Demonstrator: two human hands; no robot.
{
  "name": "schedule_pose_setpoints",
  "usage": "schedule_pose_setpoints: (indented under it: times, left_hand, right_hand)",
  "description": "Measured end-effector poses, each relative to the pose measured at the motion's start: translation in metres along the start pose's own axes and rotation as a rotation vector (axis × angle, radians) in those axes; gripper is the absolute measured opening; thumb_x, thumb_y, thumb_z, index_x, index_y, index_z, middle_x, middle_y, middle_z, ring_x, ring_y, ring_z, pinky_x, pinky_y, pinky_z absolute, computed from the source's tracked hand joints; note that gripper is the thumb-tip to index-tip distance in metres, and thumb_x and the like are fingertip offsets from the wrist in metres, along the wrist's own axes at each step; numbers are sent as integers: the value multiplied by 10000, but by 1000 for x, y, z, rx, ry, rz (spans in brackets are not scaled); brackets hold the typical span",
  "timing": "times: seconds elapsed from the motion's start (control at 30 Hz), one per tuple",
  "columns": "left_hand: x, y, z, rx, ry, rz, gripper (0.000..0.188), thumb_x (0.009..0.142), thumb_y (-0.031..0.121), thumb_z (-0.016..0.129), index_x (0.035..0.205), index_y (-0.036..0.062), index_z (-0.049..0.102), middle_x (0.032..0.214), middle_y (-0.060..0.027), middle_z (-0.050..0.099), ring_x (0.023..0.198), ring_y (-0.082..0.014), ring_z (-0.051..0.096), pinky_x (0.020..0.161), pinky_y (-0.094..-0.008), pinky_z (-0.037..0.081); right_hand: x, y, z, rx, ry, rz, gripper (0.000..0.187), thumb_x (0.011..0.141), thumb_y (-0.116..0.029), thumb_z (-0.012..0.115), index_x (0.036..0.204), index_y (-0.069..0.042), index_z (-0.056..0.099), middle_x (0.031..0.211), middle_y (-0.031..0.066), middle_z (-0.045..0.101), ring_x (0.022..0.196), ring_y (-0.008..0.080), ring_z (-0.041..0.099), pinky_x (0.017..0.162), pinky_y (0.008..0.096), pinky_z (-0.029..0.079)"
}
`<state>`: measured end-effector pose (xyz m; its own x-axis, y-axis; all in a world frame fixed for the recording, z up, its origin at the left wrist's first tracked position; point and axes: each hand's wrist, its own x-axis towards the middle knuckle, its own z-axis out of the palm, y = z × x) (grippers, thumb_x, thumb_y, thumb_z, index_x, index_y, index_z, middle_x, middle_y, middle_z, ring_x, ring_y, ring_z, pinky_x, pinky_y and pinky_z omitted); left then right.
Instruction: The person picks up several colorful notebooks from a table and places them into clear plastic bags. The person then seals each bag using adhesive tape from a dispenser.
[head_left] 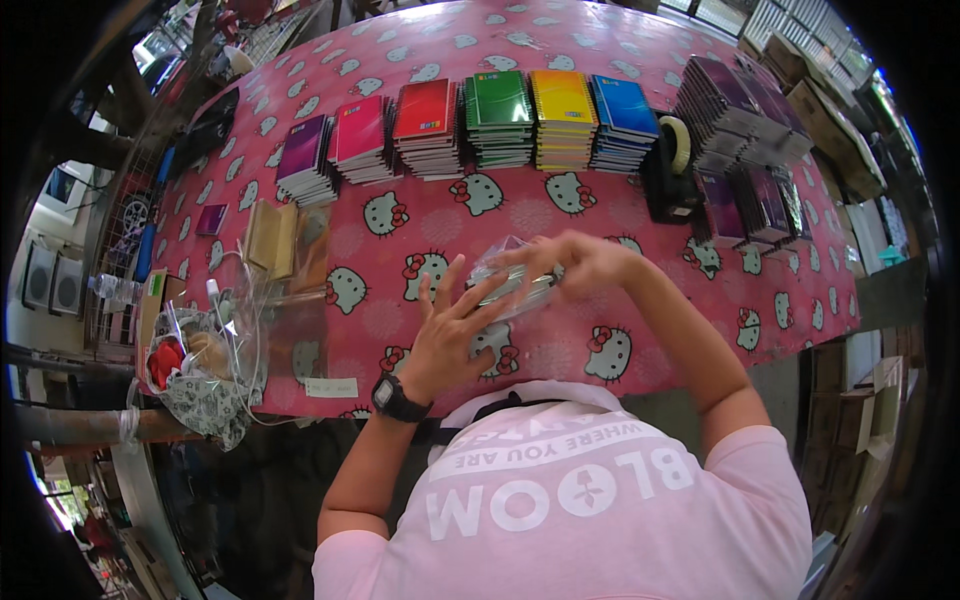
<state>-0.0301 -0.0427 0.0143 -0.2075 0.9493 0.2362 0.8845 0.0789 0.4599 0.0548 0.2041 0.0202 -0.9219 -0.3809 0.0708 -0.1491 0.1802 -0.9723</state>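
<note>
In front of me on the table lies a packet [522,290] in clear, shiny plastic. What is inside looks like a small stack of notebooks, but glare and my hands hide most of it. My left hand [455,335] wears a black wristwatch [398,400] and rests its spread fingers on the packet's left side. Over the right side of the plastic, my right hand [590,265] has bent fingers smeared by motion; whether they pinch the film I cannot tell.
Spiral notebook stacks in purple, pink, red [428,110], green [499,105], yellow [564,110] and blue stand across the table [400,270]. A black tape dispenser [668,180] and wrapped purple notebook packs [725,110] stand right. Plastic sleeves [300,335], cables and a patterned bag [205,400] lie left.
</note>
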Motion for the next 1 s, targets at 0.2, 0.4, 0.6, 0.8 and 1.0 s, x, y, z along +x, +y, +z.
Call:
schedule_pose_setpoints:
  times: [0.2,0.4,0.6,0.8,1.0]
  left_hand:
    - [4,6,4,8,50,-24,748,549,155,713,1263,216,498,1371,-12,372,1315,-342,228,1052,-610,71]
    - [5,9,-3,47,16,-8,759,547,221,786,1257,251,521,1386,-41,353,1317,-357,226,1055,-589,144]
    - [11,7,0,-1,-15,25,732,585,262,781,1266,284,511,1446,-12,291,1349,-384,169,1015,-637,210]
    - [12,9,-4,2,-6,4,750,551,219,789,1255,258,534,1438,-54,315,1335,-386,218,1039,-600,194]
    - [5,10,-2,-28,12,-20,755,561,229,788,1263,249,512,1425,-60,322,1302,-386,269,1025,-607,218]
  right_hand:
    - [25,27,11,393,464,259,491,955,-406,413,1248,-12,407,1078,99,570,998,159,537,875,296,413]
    - [-30,23,-23,-226,1050,287,294,880,-262,576,1015,-4,618,922,81,647,839,139,589,751,279,454]
    - [-163,74,-113,-937,1653,735,283,790,-261,641,910,-7,674,860,154,674,772,264,642,815,345,445]
    - [-179,82,-140,-554,1553,545,264,788,-252,669,854,3,679,774,89,669,717,167,616,696,288,451]
    - [-192,71,-67,187,1640,542,160,797,-188,678,815,-35,635,631,-20,531,463,61,414,437,232,362]
